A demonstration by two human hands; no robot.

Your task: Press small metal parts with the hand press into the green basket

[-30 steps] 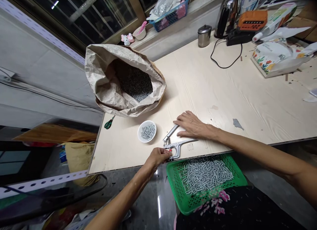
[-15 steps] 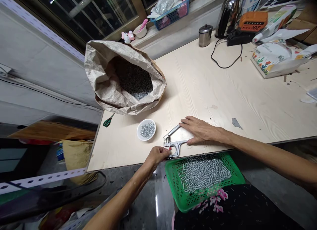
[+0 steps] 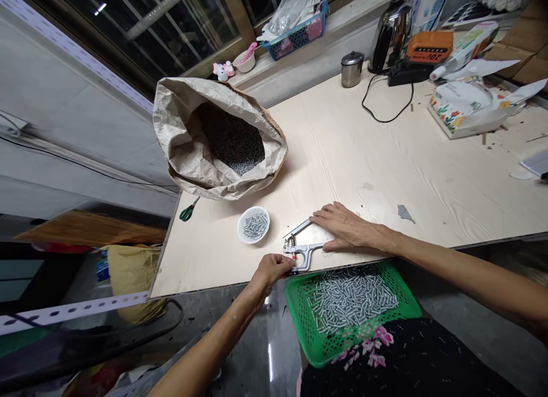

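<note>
From head height, grey metal hand pliers (image 3: pixel 305 252) with a small coil spring lie at the near edge of the pale wood-grain surface (image 3: pixel 351 152). The left hand (image 3: pixel 273 269) pinches narrowly at their red-marked nose; what's between its fingertips is too small to tell. The right hand (image 3: pixel 347 230) grips the handles wide, its thumb now on the lower one rather than between them, as a second ago. Nearby sit a smooth white bowl (image 3: pixel 253 240), a crinkled sack (image 3: pixel 182 149) and a perforated green plastic basket (image 3: pixel 303 328). "20V" reads upside down on an orange block (image 3: pixel 430 46).
</note>
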